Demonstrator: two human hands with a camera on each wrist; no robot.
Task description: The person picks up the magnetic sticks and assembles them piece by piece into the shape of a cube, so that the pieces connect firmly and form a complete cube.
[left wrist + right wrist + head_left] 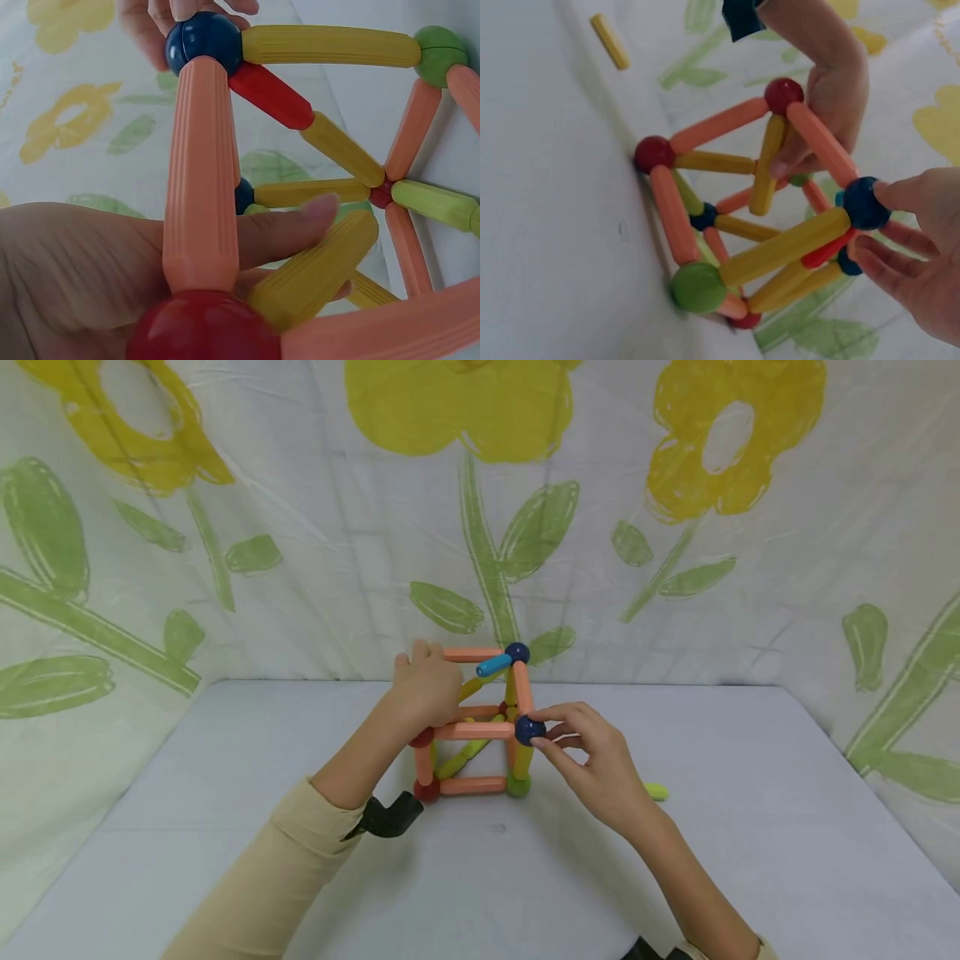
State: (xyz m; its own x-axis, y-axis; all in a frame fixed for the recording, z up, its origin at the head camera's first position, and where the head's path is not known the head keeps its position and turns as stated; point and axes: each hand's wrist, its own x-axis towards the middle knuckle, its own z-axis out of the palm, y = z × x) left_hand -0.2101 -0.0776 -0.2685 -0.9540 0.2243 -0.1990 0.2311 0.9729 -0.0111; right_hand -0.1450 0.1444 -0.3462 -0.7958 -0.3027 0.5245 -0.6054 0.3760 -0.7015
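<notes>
A cube-like frame of magnetic rods and balls stands on the table, with orange rods (pixel 472 731) along several edges. My left hand (pixel 427 685) reaches in at the frame's left side, pinching a yellow magnetic rod (pixel 319 270) that slants inward from a red ball (pixel 206 326). At the near upper right corner, my right hand (pixel 588 760) pinches a dark blue ball (pixel 530 729) between thumb and fingers. In the right wrist view a long yellow rod (pixel 787 246) joins that ball to a green ball (pixel 699 287). The head view hides the left fingertips.
A blue rod (pixel 493 664) sticks out from the far dark blue ball (pixel 517 653). One loose yellow-green rod (pixel 656 791) lies on the table (pixel 750 860) beyond the right forearm. Behind the table hangs a flowered cloth (pixel 300 527).
</notes>
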